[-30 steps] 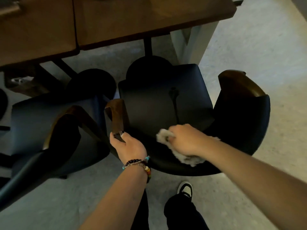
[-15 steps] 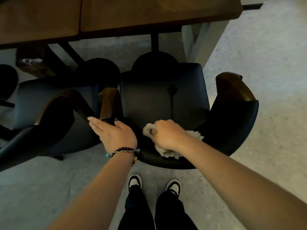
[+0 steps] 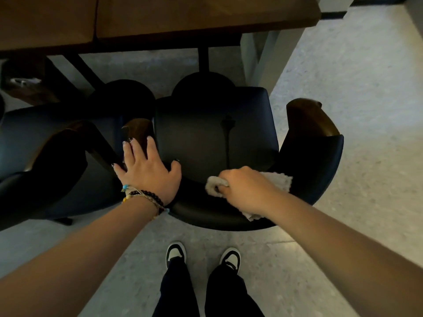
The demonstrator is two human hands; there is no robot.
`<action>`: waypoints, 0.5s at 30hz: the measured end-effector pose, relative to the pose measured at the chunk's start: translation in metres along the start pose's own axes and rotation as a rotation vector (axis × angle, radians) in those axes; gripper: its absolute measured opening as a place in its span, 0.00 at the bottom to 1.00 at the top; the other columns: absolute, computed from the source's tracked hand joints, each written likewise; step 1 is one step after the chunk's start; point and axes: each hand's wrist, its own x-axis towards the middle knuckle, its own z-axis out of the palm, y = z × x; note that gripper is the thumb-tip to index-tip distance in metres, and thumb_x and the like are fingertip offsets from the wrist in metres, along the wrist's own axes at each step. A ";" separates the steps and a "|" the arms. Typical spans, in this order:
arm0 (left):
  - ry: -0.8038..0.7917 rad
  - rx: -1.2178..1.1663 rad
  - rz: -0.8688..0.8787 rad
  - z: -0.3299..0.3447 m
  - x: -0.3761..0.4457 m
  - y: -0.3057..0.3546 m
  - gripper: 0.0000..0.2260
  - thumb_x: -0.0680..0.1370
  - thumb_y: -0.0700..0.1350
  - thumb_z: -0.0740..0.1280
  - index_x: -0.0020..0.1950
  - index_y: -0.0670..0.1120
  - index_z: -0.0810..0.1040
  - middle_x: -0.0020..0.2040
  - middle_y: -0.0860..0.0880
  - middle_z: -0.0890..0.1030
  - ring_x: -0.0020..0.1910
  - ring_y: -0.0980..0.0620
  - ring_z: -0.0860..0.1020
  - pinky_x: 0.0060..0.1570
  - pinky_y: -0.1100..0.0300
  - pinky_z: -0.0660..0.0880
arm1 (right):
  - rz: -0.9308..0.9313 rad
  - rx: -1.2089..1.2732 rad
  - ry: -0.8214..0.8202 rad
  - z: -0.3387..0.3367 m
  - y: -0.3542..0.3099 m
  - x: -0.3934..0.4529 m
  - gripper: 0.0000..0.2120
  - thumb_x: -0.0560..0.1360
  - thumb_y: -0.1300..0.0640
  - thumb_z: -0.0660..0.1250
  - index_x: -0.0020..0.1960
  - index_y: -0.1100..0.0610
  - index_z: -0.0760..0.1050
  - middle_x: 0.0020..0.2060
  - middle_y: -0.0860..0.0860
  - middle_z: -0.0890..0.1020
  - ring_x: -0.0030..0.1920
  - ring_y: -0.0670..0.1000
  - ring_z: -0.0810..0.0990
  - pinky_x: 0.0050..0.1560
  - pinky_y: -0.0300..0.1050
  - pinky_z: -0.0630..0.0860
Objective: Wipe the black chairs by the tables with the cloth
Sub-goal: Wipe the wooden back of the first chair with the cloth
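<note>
While the right hand (image 3: 245, 188) stays out of it, fingers clamped on the cloth (image 3: 278, 180) and pressing it to the back rim of the chair (image 3: 206, 138), the left hand (image 3: 148, 172) lies spread flat on that chair's left armrest (image 3: 137, 129). This chair stands at the worktop's (image 3: 183, 17) near edge, a second chair (image 3: 45, 143) just beside it.

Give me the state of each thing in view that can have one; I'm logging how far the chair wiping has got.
Right hand: closed on the cloth, pressing it to the backrest.
Cloth: bunched, on the chair's curved back.
Left hand: open, flat on the chair's left armrest edge.
Black chair: upright, seat bare, facing the table.
Second chair: upright, beside it, untouched.
Table: standing, its top edge above the chairs.
</note>
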 end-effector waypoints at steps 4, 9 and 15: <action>-0.019 0.139 0.089 0.001 0.001 0.003 0.38 0.74 0.66 0.52 0.78 0.51 0.44 0.79 0.42 0.47 0.77 0.40 0.48 0.71 0.32 0.47 | -0.045 0.025 -0.064 -0.005 0.008 0.001 0.05 0.77 0.62 0.63 0.48 0.55 0.76 0.42 0.53 0.78 0.39 0.52 0.77 0.32 0.44 0.69; -0.171 0.093 0.388 -0.003 0.014 -0.002 0.36 0.74 0.68 0.48 0.78 0.55 0.45 0.80 0.47 0.47 0.74 0.45 0.63 0.75 0.43 0.48 | 0.072 -0.369 -0.229 -0.046 0.054 0.000 0.08 0.74 0.66 0.65 0.44 0.54 0.75 0.35 0.50 0.72 0.36 0.52 0.76 0.37 0.45 0.70; -0.130 -0.029 0.365 -0.005 0.012 -0.003 0.32 0.76 0.65 0.55 0.78 0.57 0.54 0.79 0.52 0.54 0.73 0.50 0.64 0.75 0.50 0.52 | 0.180 -0.706 -0.273 -0.085 0.101 0.029 0.05 0.78 0.59 0.63 0.51 0.54 0.78 0.48 0.53 0.79 0.49 0.55 0.80 0.45 0.47 0.74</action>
